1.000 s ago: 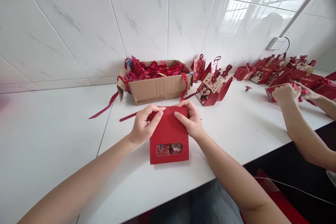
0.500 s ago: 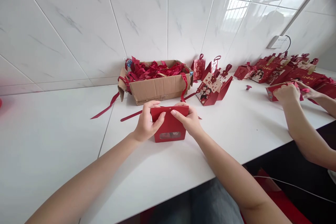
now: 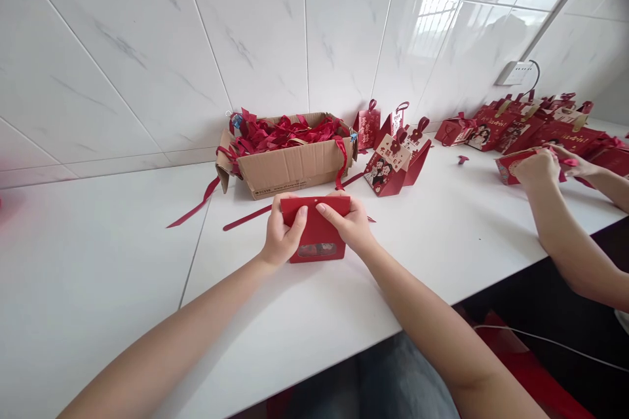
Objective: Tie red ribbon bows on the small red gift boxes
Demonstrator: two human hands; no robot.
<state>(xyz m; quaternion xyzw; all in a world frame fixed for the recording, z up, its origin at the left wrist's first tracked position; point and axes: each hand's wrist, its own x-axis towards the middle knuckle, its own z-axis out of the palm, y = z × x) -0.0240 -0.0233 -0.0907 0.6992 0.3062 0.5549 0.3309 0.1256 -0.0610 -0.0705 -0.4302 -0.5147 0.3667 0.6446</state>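
Note:
A red gift box (image 3: 317,229) with a small clear window low on its near face stands on the white table. My left hand (image 3: 286,229) grips its upper left side, thumb flat on the front. On the upper right side my right hand (image 3: 351,219) holds it the same way, both thumbs near a small hole in the top flap. The other fingers are hidden behind the box. A dark red strap (image 3: 247,217) lies on the table behind it, partly covered by my hand and the box.
Behind stands a cardboard box (image 3: 295,170) full of red ribbons (image 3: 289,131). Several finished-looking gift boxes (image 3: 388,167) stand to its right, and more red boxes (image 3: 521,127) crowd the far right. There, a co-worker's hands (image 3: 540,167) hold a red box with ribbon.
My left fingers have closed in around the box's side, and the thumb has shifted slightly. The view has moved a little. The co-worker's hands stay on their box.

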